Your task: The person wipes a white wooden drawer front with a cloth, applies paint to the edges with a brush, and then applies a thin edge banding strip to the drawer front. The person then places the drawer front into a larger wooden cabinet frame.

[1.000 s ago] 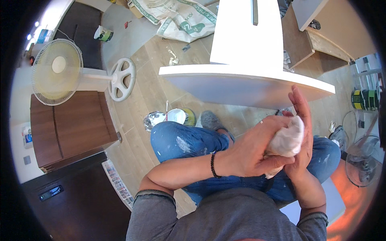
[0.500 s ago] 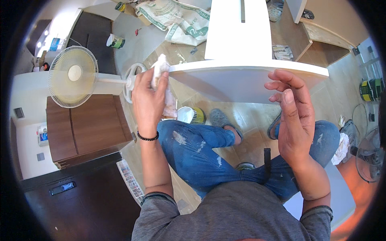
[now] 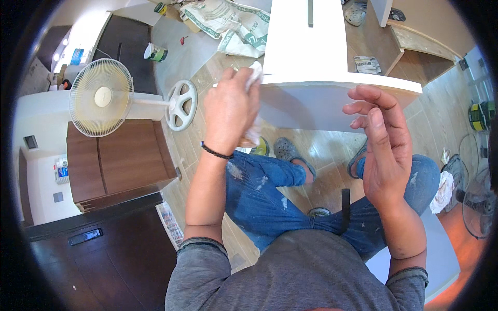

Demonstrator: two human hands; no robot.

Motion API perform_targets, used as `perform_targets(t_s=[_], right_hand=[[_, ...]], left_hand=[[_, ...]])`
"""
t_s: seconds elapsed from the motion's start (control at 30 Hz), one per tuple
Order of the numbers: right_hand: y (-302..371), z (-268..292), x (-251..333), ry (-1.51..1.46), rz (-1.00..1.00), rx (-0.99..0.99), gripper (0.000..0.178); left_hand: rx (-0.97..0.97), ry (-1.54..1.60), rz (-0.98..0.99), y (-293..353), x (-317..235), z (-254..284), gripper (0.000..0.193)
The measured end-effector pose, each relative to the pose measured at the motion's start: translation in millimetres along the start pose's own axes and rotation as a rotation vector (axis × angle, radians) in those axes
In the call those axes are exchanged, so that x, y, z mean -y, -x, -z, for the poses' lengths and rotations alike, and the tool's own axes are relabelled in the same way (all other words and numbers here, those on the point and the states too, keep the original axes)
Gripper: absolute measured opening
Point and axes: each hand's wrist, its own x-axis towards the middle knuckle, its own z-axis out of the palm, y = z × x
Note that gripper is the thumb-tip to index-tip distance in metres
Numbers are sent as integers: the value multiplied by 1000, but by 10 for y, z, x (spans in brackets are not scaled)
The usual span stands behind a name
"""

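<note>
A white board [image 3: 306,49] stretches away from me, with a wide, slightly curved front piece [image 3: 311,106] facing my knees. My left hand [image 3: 231,111] is closed round a crumpled white cloth [image 3: 254,76] at the left end of that front piece's top edge. Part of the cloth hangs below the palm, and the fingers hide the rest. My right hand [image 3: 386,150] is raised before the right part of the front piece, fingers curved and apart, holding nothing. Whether its fingertips touch the surface I cannot tell.
A white fan [image 3: 102,97] with a round base stands at left beside a brown cabinet [image 3: 132,160]. Beyond lie a white-and-green sack [image 3: 241,31] and a paint tub [image 3: 154,53]. Another tub [image 3: 261,147] sits near my left knee. A dark tub [image 3: 481,115] stands far right.
My left hand has moved right with the cloth, onto the left end of the board's front edge. My right hand has barely moved.
</note>
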Motion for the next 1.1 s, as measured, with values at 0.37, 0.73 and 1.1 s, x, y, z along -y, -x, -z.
perform_targets(t_s=[0.37, 0.73, 1.1], right_hand=[[14, 40, 26, -24, 18, 26, 30], [-113, 431, 187, 60, 102, -173, 39], [-372, 1964, 481, 1164, -9, -326, 42]], left_hand=[[21, -60, 140, -81, 316, -22, 42], [-85, -36, 319, 175, 1043, 202, 45], [-134, 85, 133, 123, 3, -23, 39]])
